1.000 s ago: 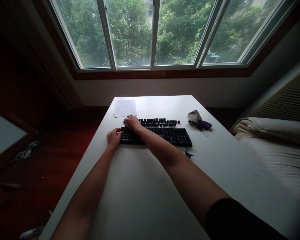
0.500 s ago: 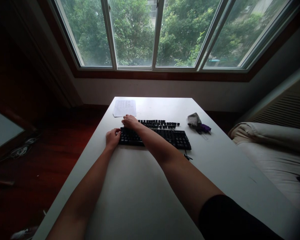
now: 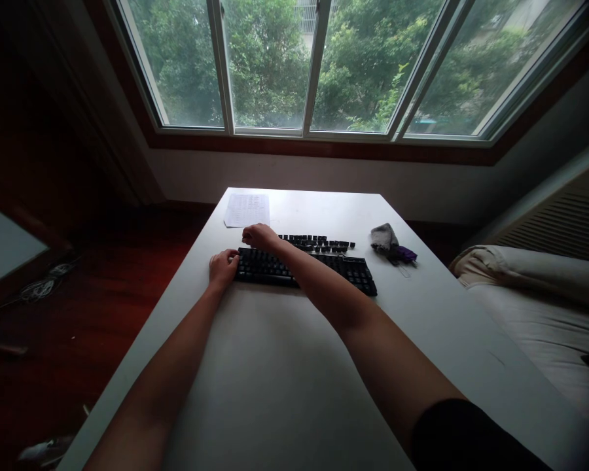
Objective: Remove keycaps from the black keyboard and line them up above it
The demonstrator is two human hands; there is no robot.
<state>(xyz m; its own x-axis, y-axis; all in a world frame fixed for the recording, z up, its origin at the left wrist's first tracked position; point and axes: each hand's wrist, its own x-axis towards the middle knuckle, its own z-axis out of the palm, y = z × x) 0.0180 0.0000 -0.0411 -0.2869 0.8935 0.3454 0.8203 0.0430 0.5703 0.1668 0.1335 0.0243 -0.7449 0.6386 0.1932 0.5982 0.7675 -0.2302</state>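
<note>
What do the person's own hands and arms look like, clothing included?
The left hand and right hand wear no gloves, and no watch or bracelet shows. A plain black sleeve ends above the right elbow; no sleeve shows on the left side. Rings are too small to tell.

Open near side, crowded middle
Room spreads over the near stretch of the desk (image 3: 260,366) — and again at the back, between the paper (image 3: 247,210) and the grey-and-purple bundle (image 3: 385,239). Between them, the keyboard (image 3: 357,271) and loose keys (image 3: 330,246) behind it obstruct — the right arm (image 3: 336,307) slanting across both.
</note>
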